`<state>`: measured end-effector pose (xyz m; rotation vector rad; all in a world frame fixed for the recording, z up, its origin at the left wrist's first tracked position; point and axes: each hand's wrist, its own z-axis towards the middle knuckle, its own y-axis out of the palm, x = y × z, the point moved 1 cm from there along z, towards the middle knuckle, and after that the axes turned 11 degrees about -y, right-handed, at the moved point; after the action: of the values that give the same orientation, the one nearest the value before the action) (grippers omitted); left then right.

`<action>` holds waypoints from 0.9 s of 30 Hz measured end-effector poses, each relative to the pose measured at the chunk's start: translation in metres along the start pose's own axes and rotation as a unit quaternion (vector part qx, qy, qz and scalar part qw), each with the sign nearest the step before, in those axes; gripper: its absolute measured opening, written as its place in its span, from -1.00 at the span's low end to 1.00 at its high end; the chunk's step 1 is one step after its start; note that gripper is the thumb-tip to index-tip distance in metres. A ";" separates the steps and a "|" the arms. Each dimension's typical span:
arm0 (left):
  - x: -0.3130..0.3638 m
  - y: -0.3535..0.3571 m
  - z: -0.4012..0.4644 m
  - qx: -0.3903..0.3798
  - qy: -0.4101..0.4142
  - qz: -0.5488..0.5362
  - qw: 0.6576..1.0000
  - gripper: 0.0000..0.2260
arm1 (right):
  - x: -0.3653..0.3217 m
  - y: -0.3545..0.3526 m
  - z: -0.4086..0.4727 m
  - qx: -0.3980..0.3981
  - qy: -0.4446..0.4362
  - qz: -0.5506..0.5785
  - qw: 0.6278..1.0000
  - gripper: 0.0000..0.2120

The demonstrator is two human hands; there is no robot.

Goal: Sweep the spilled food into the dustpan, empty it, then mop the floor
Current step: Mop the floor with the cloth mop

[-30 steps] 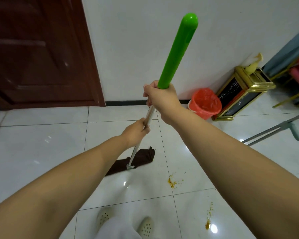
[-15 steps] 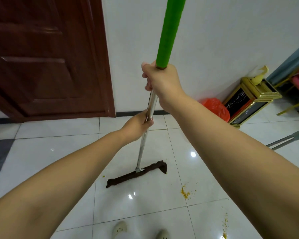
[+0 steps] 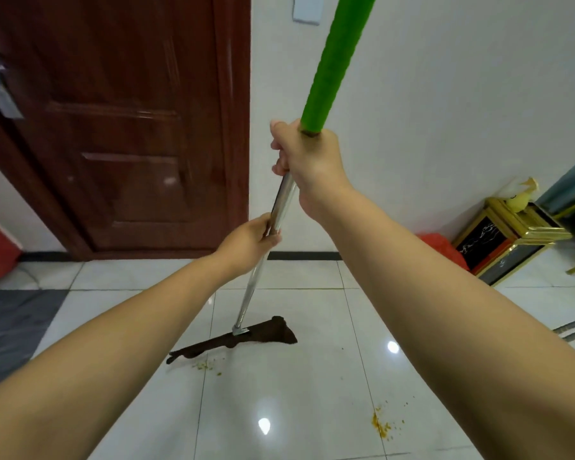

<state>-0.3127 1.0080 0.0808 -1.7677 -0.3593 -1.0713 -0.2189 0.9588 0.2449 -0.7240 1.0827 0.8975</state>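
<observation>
**Both hands on mop, head down on tiled floor by a food spill**

View from head cam, looking fwd & down along two bare forearms. Right hand (image 3: 307, 161) is clenched round the mop handle (image 3: 281, 207) right where the green foam grip (image 3: 332, 64) meets the bare metal shaft; the green part runs up & out of frame at top. Left hand (image 3: 249, 242) grips the metal shaft lower down, fingers wrapped round it. Handle tilts, top leaning right.

Dark brown mop head (image 3: 236, 341) lies flat on the glossy white floor tiles (image 3: 279, 393), approx centre of frame, set at a slant w/ its right end further away. Small yellow-orange crumbs (image 3: 205, 365) sit just beside its near edge, toward the left end. A bigger patch of yellow-orange spilled food (image 3: 380, 426) lies well apart, lower right, near the right forearm.

Background: dark red-brown wooden door (image 3: 113, 127) at left, white wall (image 3: 445, 111) at right. Against the wall, an orange-red bin (image 3: 445, 247), partly hidden by the right arm, touching or just beside a gold-framed black stand (image 3: 508, 240) w/ a yellow item on top, too blurred to identify. Dark grey mat (image 3: 10, 323) at far left.
</observation>
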 end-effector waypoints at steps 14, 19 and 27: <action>-0.116 0.035 -0.052 -0.004 -0.161 0.127 0.979 -0.94 | 0.111 0.019 -0.084 -0.229 0.202 -0.103 0.947 -0.92; -0.133 0.077 -0.071 -0.019 -0.172 0.015 0.985 -0.93 | 0.141 -0.017 -0.117 -0.205 0.473 0.144 0.844 -0.76; -0.124 0.181 -0.109 0.035 -0.465 -0.464 0.753 -0.85 | 0.191 -0.104 -0.168 -0.113 0.650 0.251 0.708 -0.62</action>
<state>-0.3182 0.8588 -0.1132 -1.9489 -2.0330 -0.6396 -0.1598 0.8156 0.0178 -1.3762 2.5626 0.9337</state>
